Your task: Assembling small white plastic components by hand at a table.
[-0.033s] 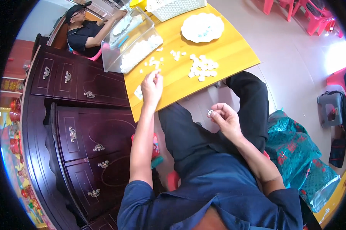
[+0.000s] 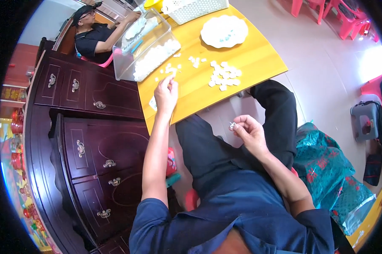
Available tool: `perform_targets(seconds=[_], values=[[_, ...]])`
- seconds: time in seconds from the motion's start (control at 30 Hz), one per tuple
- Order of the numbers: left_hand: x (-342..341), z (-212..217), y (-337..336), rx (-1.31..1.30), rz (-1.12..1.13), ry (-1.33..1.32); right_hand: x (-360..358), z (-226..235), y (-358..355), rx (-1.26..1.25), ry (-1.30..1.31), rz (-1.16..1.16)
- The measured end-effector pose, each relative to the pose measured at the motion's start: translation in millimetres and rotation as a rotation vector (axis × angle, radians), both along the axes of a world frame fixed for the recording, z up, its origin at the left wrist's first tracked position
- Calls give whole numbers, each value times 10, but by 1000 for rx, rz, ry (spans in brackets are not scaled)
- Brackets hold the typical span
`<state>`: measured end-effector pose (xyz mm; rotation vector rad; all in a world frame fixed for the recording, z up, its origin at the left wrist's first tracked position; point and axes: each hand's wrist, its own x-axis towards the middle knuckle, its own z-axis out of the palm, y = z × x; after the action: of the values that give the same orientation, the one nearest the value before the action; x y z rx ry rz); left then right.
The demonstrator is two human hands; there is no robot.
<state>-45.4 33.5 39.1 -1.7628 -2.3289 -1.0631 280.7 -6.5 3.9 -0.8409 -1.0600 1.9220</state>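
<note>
My left hand reaches over the yellow table, its thumb and fingers pinched together beside scattered small white pieces. Whatever it may grip at the fingertips is too small to make out. Above my lap, my right hand pinches a small white piece with a thin prong between thumb and forefinger. A loose group of white many-sided pieces lies near the table edge, with a few smaller bits to its left. Farther back sits a white scalloped plate holding several small pale-blue bits.
A clear plastic box with many white pieces stands at the table's left edge, a white perforated basket behind it. Another person sits at far left. A dark wooden cabinet flanks my left; a green patterned bag lies right.
My left hand has shifted very slightly forward, toward the scattered white pieces. My right hand keeps its pinch in the same place.
</note>
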Motion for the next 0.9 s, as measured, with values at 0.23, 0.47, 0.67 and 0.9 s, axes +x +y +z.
perform_targets(seconds=[0.23, 0.47, 0.67, 0.9], values=[[-670, -241, 450, -121, 99, 198, 14, -46, 4, -7, -55, 19], [-712, -281, 675, -165, 79, 215, 22, -31, 32, -7, -50, 26], [-686, -201, 555, -42, 69, 82, 0, -57, 10, -16, -33, 35], [326, 240, 14, 52, -111, -580, 37, -66, 3, -4, -51, 27]])
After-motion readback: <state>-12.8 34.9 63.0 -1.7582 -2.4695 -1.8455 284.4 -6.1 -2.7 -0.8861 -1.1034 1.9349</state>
